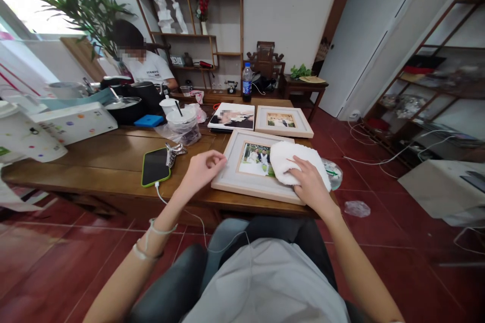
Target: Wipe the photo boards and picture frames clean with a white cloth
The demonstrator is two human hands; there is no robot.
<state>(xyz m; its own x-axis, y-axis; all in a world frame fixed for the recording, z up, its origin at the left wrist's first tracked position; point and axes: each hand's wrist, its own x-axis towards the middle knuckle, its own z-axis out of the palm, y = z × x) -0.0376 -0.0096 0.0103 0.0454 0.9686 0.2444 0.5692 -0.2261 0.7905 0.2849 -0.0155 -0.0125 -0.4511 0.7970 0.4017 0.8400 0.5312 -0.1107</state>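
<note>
A light wood picture frame [261, 193] lies flat near the table's front edge, with a photo [254, 159] of people outdoors in its middle. My left hand [203, 169] is at the frame's left side, its fingers curled and the tips against the edge. On the right part of the frame my right hand [312, 181] grips a bunched white cloth [284, 154], which covers that side of the glass and some of the photo. Just behind lies a second framed photo [284, 120]. To its left is a photo album [233, 116] with a picture on its cover.
A phone [156, 166] on a white cable lies left of my left hand. Cups, a plastic bag [185, 131] and a white box [78, 123] stand farther left. A blue-capped bottle [247, 82] stands behind. A person [151, 68] sits across the table. Clear plastic [357, 208] lies on the floor.
</note>
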